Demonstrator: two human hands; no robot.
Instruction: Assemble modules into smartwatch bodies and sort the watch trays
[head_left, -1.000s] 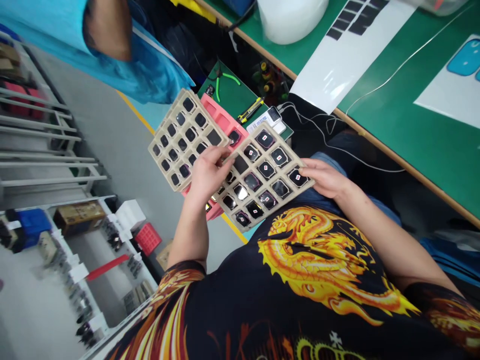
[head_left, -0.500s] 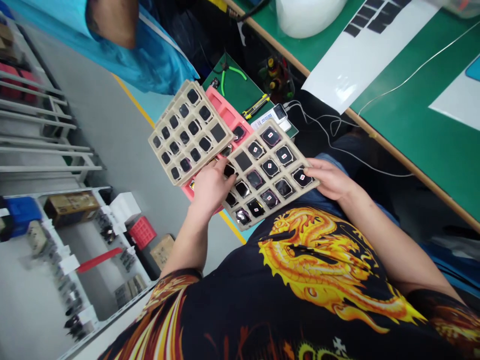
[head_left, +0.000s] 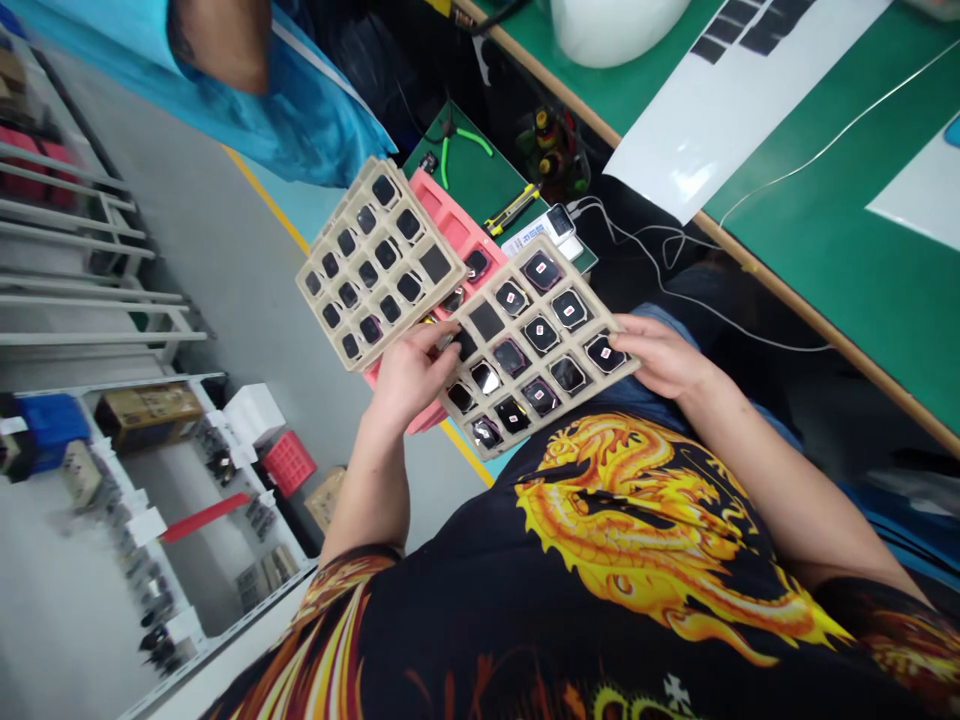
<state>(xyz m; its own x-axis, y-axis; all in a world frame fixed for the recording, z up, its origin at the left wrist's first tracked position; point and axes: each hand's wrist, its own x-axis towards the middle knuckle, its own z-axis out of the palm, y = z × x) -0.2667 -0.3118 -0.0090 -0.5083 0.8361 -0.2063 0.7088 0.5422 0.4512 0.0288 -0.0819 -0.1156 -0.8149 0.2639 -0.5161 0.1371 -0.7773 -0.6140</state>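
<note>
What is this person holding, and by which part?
A beige compartment tray: the right hand grips its right end, and the left hand touches its left edge.

Stickered tray (head_left: 525, 312): beige moulded, gridded pockets, lying across the pink tray.
Screens (head_left: 541, 335): black, rounded-square, red-and-white stickers.
Unstickered tray (head_left: 377, 232): beige, black pieces in pockets, just beside the stickered tray.
Pink tray (head_left: 450, 225): beneath both, partly hidden.

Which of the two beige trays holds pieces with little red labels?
The tray in the right hand: its black pieces carry red-and-white labels, while the other tray's show none.
</note>
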